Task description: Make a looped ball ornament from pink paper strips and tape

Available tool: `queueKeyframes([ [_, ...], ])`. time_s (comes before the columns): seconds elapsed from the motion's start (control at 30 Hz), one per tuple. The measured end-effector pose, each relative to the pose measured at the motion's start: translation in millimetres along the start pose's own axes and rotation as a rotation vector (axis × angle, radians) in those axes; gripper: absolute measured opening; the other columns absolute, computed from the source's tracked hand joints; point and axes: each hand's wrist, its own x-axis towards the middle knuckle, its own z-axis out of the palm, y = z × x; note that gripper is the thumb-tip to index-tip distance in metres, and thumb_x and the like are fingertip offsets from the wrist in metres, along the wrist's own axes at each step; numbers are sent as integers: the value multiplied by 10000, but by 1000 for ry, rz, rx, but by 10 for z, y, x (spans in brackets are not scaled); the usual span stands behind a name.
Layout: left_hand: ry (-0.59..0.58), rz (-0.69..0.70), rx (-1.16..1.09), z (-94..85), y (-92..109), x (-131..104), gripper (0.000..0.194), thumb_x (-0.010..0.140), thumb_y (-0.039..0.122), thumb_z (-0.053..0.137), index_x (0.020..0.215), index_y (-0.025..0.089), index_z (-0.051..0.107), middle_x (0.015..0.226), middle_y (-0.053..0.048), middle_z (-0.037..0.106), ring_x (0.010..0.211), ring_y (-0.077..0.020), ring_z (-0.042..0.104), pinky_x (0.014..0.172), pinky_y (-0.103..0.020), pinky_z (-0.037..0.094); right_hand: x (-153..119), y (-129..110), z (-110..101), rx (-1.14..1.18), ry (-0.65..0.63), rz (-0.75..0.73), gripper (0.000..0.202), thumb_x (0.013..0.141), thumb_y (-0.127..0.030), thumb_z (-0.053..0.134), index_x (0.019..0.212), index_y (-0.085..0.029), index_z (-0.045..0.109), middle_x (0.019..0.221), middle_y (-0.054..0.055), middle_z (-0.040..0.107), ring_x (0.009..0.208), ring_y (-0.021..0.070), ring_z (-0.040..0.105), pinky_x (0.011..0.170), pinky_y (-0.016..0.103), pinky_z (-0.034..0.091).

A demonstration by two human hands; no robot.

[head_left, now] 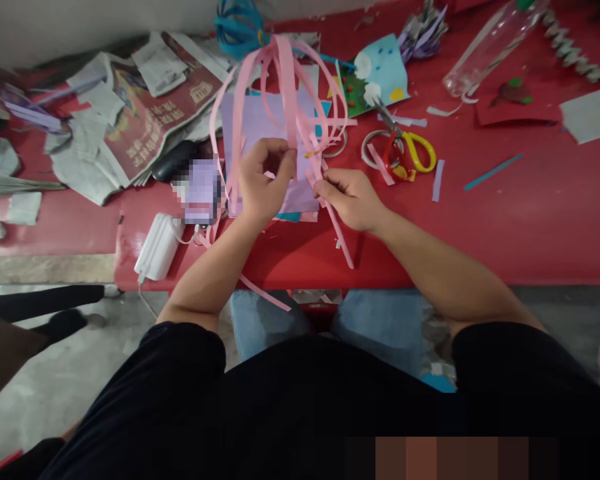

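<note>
A pink cage (289, 87) of thin paper bands, bowed outward from a gathered crown with wide gaps between, rises over a purple sheet (254, 127) on the red table (505, 227). The right hand (353, 197) pinches a loose strip (341, 233) low on its right; the left hand's (266, 180) fingertips meet a front band, whether clamped I cannot tell.

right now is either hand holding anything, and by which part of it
The right hand pinches the pink paper frame low on its right side; the left hand is at the lower part of a front strip, its grip unclear.
</note>
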Motion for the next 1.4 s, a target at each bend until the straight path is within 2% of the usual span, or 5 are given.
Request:
queueKeyframes([
  [0.17,3,87,24,3,46,-17,280,1017,546,682,972,271,701,837,2,685,654,-106,632,616,-280,511,12,1,34,-14,-19,5,604,1003,-733,614,789,-169,631,648,-16,489,621,106,445,598,284,315],
  [0.37,-22,189,35,5,138,-10,228,1015,452,707,901,256,689,836,-4,686,675,-98,613,593,-262,496,31,6,41,-40,-21,-4,594,1009,-700,615,750,-166,596,625,-25,454,597,94,391,591,287,282],
  [0.63,11,215,79,7,131,-8,259,1028,494,687,916,261,700,844,-7,698,709,-106,630,602,-307,531,26,35,42,-71,-27,-9,499,1028,-569,621,734,-177,525,645,-28,428,615,94,367,609,291,268],
  [0.83,-43,135,82,1,119,-30,227,1026,471,683,919,270,689,864,-7,676,741,-127,636,669,-305,533,38,69,31,-105,-14,13,537,1014,-600,653,720,-175,506,643,-29,422,624,94,371,617,295,261],
  [1.4,-70,169,130,18,21,-38,102,976,312,719,909,249,674,836,4,675,699,-105,601,641,-271,500,48,76,16,-150,-24,22,579,1014,-653,635,713,-181,488,643,-29,416,628,101,363,631,308,262],
])
